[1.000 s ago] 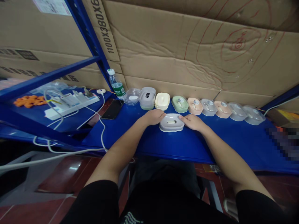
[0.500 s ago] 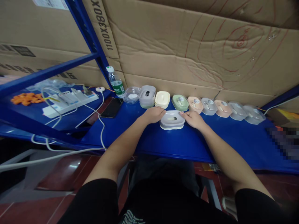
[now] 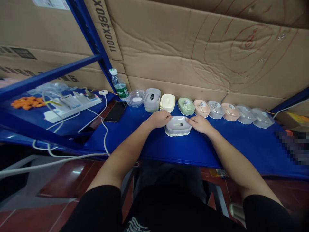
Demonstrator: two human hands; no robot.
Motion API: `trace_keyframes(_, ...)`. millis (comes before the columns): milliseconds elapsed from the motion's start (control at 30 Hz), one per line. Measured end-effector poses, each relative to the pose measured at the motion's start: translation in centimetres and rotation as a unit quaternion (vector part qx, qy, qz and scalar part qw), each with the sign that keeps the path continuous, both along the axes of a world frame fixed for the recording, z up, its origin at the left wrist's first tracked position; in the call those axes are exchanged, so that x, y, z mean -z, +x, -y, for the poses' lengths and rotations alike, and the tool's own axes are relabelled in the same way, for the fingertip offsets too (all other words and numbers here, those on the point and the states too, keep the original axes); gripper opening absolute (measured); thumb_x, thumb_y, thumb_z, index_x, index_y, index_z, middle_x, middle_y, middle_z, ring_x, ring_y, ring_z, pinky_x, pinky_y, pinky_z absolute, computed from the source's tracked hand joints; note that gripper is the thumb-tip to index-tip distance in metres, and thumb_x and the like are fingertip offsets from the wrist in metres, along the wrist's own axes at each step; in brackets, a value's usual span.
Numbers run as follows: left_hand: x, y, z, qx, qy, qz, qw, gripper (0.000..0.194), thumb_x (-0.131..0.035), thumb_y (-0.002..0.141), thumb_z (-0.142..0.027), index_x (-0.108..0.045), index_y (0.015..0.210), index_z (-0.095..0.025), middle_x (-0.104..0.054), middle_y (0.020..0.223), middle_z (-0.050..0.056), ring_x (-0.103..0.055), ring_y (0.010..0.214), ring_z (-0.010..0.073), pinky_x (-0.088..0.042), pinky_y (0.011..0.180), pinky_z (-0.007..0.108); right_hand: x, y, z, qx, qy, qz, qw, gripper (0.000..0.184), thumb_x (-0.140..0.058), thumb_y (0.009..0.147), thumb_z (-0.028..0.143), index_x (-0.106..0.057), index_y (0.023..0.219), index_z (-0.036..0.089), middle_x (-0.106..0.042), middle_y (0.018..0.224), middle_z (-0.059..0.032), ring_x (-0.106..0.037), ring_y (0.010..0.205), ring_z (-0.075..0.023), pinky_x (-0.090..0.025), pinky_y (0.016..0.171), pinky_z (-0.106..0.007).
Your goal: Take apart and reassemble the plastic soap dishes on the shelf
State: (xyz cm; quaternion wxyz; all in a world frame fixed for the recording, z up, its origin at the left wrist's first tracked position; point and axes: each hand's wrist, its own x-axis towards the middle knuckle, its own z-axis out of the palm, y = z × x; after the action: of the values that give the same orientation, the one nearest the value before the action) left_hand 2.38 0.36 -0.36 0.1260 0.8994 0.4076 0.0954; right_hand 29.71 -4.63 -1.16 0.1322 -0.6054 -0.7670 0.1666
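Observation:
In front of me on the blue table sits a small pale grey plastic piece (image 3: 178, 129) with rounded corners, a slot in its top and a thin cream edge beneath. My left hand (image 3: 160, 119) grips its left end, fingers curled. At the opposite end my right hand (image 3: 200, 123) holds the far right corner, its thumb on the upper rim. Behind the hands stand a green lidded box (image 3: 186, 106) and a stack of cream lids (image 3: 167, 103). A stack of grey slotted pieces (image 3: 152, 100) is left of those.
Peach and grey lidded boxes (image 3: 216, 110) continue the row to the right. On the left are clear plastic containers (image 3: 135, 99), a water bottle (image 3: 120, 85), a black phone (image 3: 115, 112) and a power strip (image 3: 72, 108) with white cables. Cardboard (image 3: 169, 48) backs the table.
The grey slotted piece has shifted slightly toward me and sits closer over the cream edge beneath it. Both hands keep hold of its ends, nearly in place.

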Motion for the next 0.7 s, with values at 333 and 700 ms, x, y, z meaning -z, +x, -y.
trace_keyframes(333, -0.02, 0.03, 0.00, 0.020, 0.004, 0.010, 1.000, 0.045, -0.038, 0.103, -0.043, -0.074, 0.098, -0.016, -0.076, 0.108, 0.013, -0.068, 0.103, 0.0253, -0.050, 0.089, 0.036, -0.38, -0.23, 0.16, -0.007, -0.012, 0.035, 0.999, 0.051, -0.042, 0.100, 0.055, -0.055, 0.063, 0.021, -0.060, 0.063, -0.0041, -0.053, 0.064, -0.0181, -0.028, 0.061, -0.033)
trace_keyframes(700, 0.07, 0.07, -0.08, -0.002, 0.008, -0.016, 1.000, 0.049, -0.033, 0.105, -0.043, -0.074, 0.100, -0.017, -0.077, 0.113, 0.014, -0.069, 0.106, 0.0269, -0.050, 0.087, 0.036, 0.06, -0.35, 0.02, 0.008, 0.029, -0.052, 0.998, 0.049, -0.041, 0.099, 0.050, -0.043, 0.058, 0.023, -0.051, 0.056, -0.0009, -0.048, 0.059, -0.0171, -0.031, 0.060, -0.032)
